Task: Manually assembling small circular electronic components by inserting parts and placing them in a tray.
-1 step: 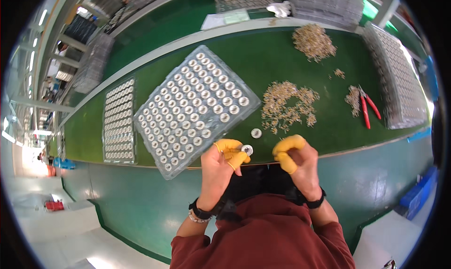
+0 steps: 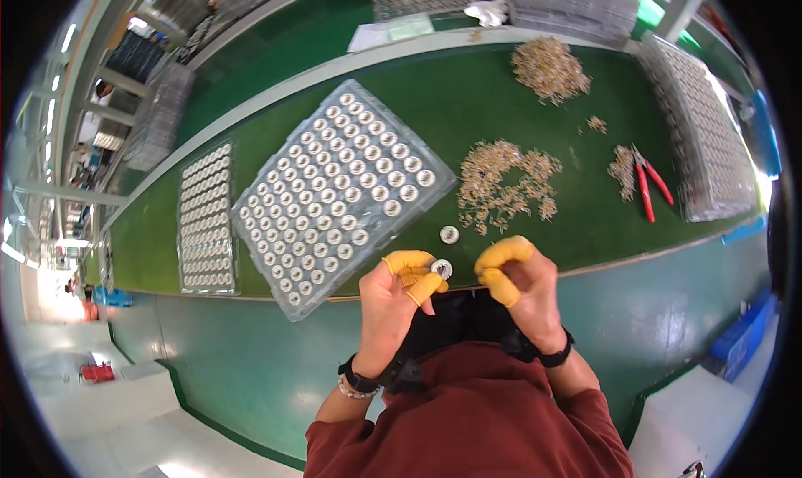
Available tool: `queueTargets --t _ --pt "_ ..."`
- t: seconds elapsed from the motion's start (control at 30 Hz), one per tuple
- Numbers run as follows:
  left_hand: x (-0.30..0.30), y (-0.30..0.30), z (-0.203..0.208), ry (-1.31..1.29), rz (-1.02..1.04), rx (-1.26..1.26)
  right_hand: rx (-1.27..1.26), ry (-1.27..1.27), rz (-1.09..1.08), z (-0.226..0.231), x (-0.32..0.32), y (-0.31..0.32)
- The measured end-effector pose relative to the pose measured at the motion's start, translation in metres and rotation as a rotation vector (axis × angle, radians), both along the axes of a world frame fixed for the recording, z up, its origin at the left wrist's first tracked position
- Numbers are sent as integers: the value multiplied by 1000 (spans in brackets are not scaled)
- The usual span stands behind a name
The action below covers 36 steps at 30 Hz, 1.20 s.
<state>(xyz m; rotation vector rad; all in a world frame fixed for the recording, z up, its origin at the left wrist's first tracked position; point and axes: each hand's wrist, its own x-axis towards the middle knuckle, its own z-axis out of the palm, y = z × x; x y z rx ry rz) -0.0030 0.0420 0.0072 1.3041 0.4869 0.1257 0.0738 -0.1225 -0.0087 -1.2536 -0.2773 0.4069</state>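
Observation:
My left hand [image 2: 398,282], with yellow finger cots on its fingers, pinches a small round white-and-metal part [image 2: 442,268] just over the table's near edge. Beside it on the right, my right hand [image 2: 520,282] also wears yellow finger cots. Its thumb and fingertips are pressed together, and whatever may be between them is too small to make out. The two hands are a little apart. A similar round part [image 2: 449,235] lies on the green mat beyond them. Farther off spreads a loose heap of tiny metal pieces [image 2: 493,177].
A clear plastic tray [image 2: 380,227] of round parts lies askew at left, overhanging the near edge. Another filled tray [image 2: 206,219] is farther left. At right are red-handled pliers [image 2: 646,190], a stack of trays [image 2: 706,135] and, farther back, a bigger pile of metal pieces [image 2: 551,68].
My right hand has come slightly nearer to the left hand. The left hand keeps its pinch on the round part. The whole view has shifted a little.

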Motion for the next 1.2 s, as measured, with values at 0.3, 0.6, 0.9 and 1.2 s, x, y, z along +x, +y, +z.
queueTargets --t 0.3,0.6,0.9,1.2 --pt "2 -27 -13 -63 -41 -202 -145 -211 -72 -22 -3 -1" --pt "-1 -31 -16 -81 -13 -212 -331 -441 -123 -17 -8 0" --pt "-2 -26 -28 -226 -112 458 -280 -682 -96 -25 -4 1" --pt "-11 -44 -51 -177 50 -167 -313 -411 -84 -31 -13 -8"
